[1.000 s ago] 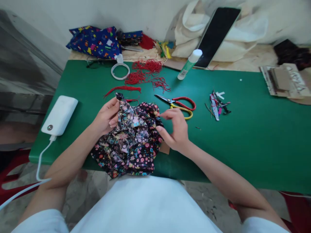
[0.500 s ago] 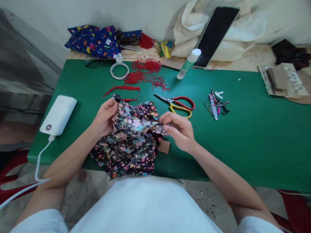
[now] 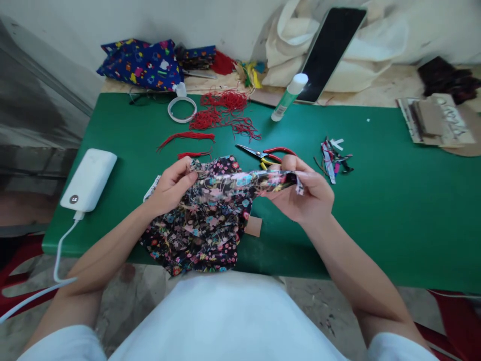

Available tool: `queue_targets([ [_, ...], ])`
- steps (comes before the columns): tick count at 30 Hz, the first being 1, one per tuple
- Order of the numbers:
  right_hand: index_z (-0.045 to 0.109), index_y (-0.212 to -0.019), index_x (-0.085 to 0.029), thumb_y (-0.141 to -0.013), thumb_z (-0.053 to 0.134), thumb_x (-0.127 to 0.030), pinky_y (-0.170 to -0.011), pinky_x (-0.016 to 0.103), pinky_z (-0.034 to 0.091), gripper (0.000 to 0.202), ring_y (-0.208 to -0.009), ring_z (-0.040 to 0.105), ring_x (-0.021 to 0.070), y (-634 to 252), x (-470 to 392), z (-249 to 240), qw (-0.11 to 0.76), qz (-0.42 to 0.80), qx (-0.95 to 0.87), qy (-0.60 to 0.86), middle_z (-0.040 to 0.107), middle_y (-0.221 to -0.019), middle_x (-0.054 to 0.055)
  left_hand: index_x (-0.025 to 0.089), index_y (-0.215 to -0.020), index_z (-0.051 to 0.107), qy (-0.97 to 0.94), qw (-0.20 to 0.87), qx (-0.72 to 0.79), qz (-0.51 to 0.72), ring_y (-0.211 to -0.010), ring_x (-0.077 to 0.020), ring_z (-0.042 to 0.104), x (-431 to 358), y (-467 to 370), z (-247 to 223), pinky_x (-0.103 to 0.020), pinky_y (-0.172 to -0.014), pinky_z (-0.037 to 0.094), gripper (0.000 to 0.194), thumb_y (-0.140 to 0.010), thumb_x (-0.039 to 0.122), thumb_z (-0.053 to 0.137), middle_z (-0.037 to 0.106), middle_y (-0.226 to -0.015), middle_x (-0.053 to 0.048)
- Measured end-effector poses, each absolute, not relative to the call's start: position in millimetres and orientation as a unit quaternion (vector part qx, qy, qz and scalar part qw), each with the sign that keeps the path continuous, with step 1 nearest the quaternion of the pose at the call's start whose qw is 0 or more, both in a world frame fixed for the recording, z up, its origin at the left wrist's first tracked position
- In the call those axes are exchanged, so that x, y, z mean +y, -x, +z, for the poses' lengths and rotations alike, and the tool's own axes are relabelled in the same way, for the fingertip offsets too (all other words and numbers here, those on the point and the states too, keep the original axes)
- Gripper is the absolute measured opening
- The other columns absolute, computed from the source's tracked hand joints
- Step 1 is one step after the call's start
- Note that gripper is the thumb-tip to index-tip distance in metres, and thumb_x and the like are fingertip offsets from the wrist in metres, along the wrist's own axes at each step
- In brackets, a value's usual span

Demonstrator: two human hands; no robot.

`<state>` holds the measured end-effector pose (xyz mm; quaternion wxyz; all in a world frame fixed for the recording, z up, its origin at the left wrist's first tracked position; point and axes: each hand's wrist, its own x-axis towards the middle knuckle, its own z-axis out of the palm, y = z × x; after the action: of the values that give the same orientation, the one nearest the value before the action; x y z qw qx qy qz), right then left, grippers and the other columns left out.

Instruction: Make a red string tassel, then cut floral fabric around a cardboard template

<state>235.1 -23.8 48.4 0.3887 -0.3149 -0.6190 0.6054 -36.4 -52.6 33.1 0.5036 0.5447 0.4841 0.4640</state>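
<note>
A cloth with flowers on it (image 3: 210, 225) is at the near edge of the green tabletop (image 3: 383, 225), right in front of the person. It is black with pink, blue and yellow flowers, and it is all crumpled. The left hand (image 3: 173, 186) has its grip closed on the top of the cloth, with thumb and fingers pinched together. The right hand (image 3: 310, 195) has its grip closed too, on a narrow part of the same cloth, so a strip stretches between the two hands. The rest of the cloth hangs down in folds below the strip. A little brown card (image 3: 254, 226) peeks out just beside the cloth on the right. Scissors (image 3: 278, 150) with one red handle and one yellow handle lie just behind the right hand, which hides part of them. A red bunch of threads (image 3: 191, 136) lies past the left hand, with a white ring (image 3: 182, 110) and a messy red thread pile (image 3: 223, 103) farther back. A green and white glue stick (image 3: 289, 98) leans near a dark phone (image 3: 332, 55). Small scraps (image 3: 333, 159) sit to the right of the scissors. On the far left is a white power bank (image 3: 89, 179) with a white cord (image 3: 62, 245) plugged in.
</note>
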Motion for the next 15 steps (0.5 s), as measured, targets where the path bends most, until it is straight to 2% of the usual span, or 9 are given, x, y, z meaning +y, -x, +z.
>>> queue_targets([
  [2, 0.015, -0.077, -0.025, -0.09, 0.027, -0.048, -0.055, 0.034, 0.041, 0.028, -0.053, 0.043, 0.0173, -238.5, -23.5, 49.6, 0.394, 0.608, -0.609, 0.322, 0.037, -0.061, -0.003, 0.02, -0.068, 0.051, -0.597, 0.458, 0.479, 0.452, -0.057, -0.0097, 0.035, -54.6, 36.7, 33.4, -0.022, -0.056, 0.033, 0.04, -0.086, 0.052, 0.065, 0.039, -0.063, 0.004],
  [3, 0.014, -0.077, -0.025, -0.09, 0.026, -0.048, -0.054, 0.033, 0.04, 0.029, -0.05, 0.04, 0.0164, -240.5, -23.0, 50.7, 0.399, 0.603, -0.607, 0.329, 0.033, -0.058, -0.004, 0.02, -0.072, 0.052, -0.619, 0.458, 0.462, 0.44, -0.055, -0.0094, 0.034, -55.3, 37.1, 34.7, -0.022, -0.054, 0.03, 0.037, -0.088, 0.052, 0.062, 0.038, -0.063, 0.004],
  [6, 0.011, -0.076, -0.024, -0.089, 0.025, -0.046, -0.053, 0.03, 0.035, 0.029, -0.048, 0.037, 0.0144, -247.2, -20.3, 57.1, 0.422, 0.576, -0.599, 0.363, 0.024, -0.053, -0.007, 0.022, -0.1, 0.055, -0.654, 0.538, 0.394, 0.358, -0.057, -0.0103, 0.044, -55.2, 40.6, 42.0, -0.022, -0.054, 0.033, 0.033, -0.089, 0.054, 0.059, 0.052, -0.072, 0.002],
  [8, 0.013, -0.074, -0.024, -0.09, 0.024, -0.041, -0.054, 0.029, 0.032, 0.026, -0.05, 0.037, 0.0122, -252.4, -17.2, 63.0, 0.445, 0.575, -0.565, 0.391, 0.023, -0.053, -0.007, 0.023, -0.118, 0.05, -0.685, 0.556, 0.375, 0.285, -0.068, -0.0132, 0.054, -53.0, 45.0, 47.9, -0.023, -0.061, 0.04, 0.049, -0.084, 0.056, 0.063, 0.062, -0.09, -0.002],
  [10, 0.021, -0.07, -0.023, -0.091, 0.022, -0.036, -0.055, 0.028, 0.03, 0.025, -0.051, 0.036, 0.0086, -258.7, -12.6, 67.7, 0.484, 0.603, -0.485, 0.408, 0.028, -0.053, -0.008, 0.022, -0.125, 0.051, -0.74, 0.499, 0.399, 0.211, -0.083, -0.0179, 0.059, -50.0, 50.4, 53.1, -0.025, -0.071, 0.043, 0.062, -0.077, 0.058, 0.069, 0.064, -0.104, -0.004],
  [12, 0.035, -0.069, -0.02, -0.093, 0.025, -0.033, -0.055, 0.024, 0.03, 0.029, -0.05, 0.036, 0.004, -265.7, -6.5, 69.6, 0.542, 0.656, -0.371, 0.372, 0.036, -0.051, -0.009, 0.02, -0.116, 0.058, -0.786, 0.429, 0.421, 0.145, -0.082, -0.019, 0.059, -47.2, 55.4, 56.7, -0.024, -0.071, 0.042, 0.061, -0.072, 0.059, 0.072, 0.065, -0.097, -0.004],
  [14, 0.046, -0.07, -0.019, -0.091, 0.042, -0.026, -0.053, 0.015, 0.034, 0.022, -0.048, 0.043, 0.0005, -272.8, 0.8, 68.6, 0.598, 0.726, -0.232, 0.247, 0.045, -0.051, -0.011, 0.018, -0.095, 0.064, -0.819, 0.4, 0.404, 0.079, -0.066, -0.0149, 0.054, -44.7, 59.6, 59.2, -0.023, -0.061, 0.038, 0.046, -0.074, 0.058, 0.071, 0.062, -0.075, 0.0],
  [15, 0.049, -0.07, -0.02, -0.085, 0.053, -0.019, -0.051, 0.013, 0.037, 0.015, -0.048, 0.047, 0.0014, -276.0, 4.5, 67.5, 0.618, 0.76, -0.136, 0.149, 0.047, -0.05, -0.01, 0.017, -0.082, 0.062, -0.83, 0.397, 0.388, 0.052, -0.059, -0.0124, 0.049, -43.5, 61.4, 60.3, -0.023, -0.056, 0.034, 0.041, -0.076, 0.057, 0.07, 0.057, -0.064, 0.002],
])
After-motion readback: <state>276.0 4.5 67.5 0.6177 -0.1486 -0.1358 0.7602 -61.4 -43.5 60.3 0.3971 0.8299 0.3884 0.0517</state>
